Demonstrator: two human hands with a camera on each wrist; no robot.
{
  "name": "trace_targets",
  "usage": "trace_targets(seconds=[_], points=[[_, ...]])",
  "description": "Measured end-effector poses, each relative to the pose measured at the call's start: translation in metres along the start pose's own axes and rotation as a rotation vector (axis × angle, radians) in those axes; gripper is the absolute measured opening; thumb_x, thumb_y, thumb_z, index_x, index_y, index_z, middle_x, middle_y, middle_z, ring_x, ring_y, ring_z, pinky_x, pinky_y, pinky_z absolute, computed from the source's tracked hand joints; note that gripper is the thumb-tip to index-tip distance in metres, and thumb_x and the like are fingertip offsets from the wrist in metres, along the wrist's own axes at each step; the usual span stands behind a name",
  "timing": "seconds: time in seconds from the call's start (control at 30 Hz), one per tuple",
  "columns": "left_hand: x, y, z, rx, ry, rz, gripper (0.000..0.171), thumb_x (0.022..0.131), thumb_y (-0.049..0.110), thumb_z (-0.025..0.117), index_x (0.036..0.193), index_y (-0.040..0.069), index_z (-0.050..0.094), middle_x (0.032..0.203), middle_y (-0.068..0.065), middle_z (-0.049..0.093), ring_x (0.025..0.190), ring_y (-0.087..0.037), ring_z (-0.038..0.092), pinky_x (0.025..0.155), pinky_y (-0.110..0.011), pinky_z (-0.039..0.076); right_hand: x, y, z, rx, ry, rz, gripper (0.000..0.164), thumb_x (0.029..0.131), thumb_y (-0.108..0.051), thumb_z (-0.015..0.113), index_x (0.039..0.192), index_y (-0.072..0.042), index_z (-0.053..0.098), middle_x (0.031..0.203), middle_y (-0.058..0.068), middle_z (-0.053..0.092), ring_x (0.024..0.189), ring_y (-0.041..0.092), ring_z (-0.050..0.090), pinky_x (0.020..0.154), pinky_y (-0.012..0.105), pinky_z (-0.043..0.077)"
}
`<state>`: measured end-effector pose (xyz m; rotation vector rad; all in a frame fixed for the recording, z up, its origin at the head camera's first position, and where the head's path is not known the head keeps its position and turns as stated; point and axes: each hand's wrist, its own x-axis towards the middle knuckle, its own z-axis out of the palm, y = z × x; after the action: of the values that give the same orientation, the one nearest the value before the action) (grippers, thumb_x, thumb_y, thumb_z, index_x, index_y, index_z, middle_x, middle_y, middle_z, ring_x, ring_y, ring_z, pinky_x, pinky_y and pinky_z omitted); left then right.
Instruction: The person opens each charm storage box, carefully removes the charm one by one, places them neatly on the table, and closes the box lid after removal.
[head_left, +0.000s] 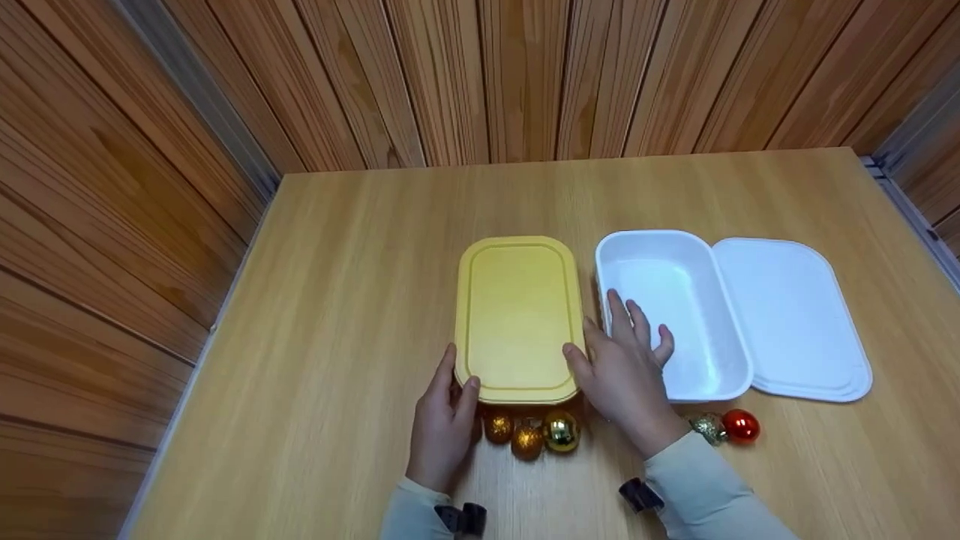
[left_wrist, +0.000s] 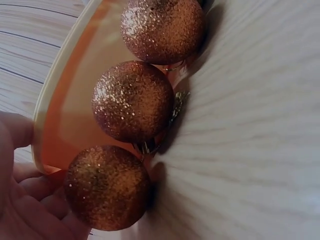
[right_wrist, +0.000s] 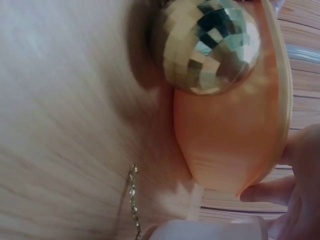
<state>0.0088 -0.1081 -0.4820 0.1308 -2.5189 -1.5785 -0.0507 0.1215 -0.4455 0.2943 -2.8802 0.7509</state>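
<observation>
A yellow lidded container sits mid-table, its orange side seen in the right wrist view. My left hand grips its near left corner, thumb on the lid's rim and fingers along the side. On the right edge, my right hand holds the rim between thumb and index finger; its other fingers spread over a white open box. Copper glitter balls and a gold mirrored ball lie along the container's near side. One copper ball is mostly hidden by my left hand in the head view.
To the right, a white lid lies against the white box. A pale gold glitter ball and a shiny red ball rest in front of that box. Wood-panelled walls border the table at the back and left.
</observation>
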Motion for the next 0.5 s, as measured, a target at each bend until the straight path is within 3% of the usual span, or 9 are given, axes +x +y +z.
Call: trace_targets(seconds=[0.23, 0.4, 0.5], points=[[0.001, -0.002, -0.002, 0.038, 0.009, -0.002, 0.062, 0.103, 0.025, 0.059, 0.155, 0.002, 0.035, 0.156, -0.016, 0.040, 0.142, -0.028, 0.041, 0.114, -0.045, 0.038, -0.009, 0.012, -0.017, 0.159, 0.201, -0.002, 0.042, 0.095, -0.026, 0.069, 0.126, 0.001, 0.067, 0.151, 0.021, 0.042, 0.139, 0.043, 0.031, 0.106, 0.066, 0.011], [-0.004, 0.007, -0.002, 0.086, 0.118, 0.010, 0.056, 0.101, 0.017, 0.060, 0.152, 0.003, 0.041, 0.158, -0.012, 0.038, 0.146, -0.027, 0.035, 0.118, -0.048, 0.031, -0.020, 0.036, -0.039, 0.247, 0.301, 0.001, 0.039, 0.089, -0.015, 0.074, 0.124, 0.002, 0.067, 0.143, 0.020, 0.050, 0.134, 0.043, 0.038, 0.102, 0.064, 0.018], [-0.005, 0.019, -0.002, 0.076, 0.169, 0.068, 0.057, 0.098, 0.010, 0.062, 0.151, 0.005, 0.042, 0.159, -0.010, 0.038, 0.147, -0.026, 0.033, 0.119, -0.049, 0.028, -0.022, 0.057, -0.056, 0.261, 0.345, 0.036, 0.039, 0.088, -0.009, 0.075, 0.123, 0.003, 0.066, 0.140, 0.020, 0.053, 0.131, 0.045, 0.041, 0.100, 0.064, 0.020]])
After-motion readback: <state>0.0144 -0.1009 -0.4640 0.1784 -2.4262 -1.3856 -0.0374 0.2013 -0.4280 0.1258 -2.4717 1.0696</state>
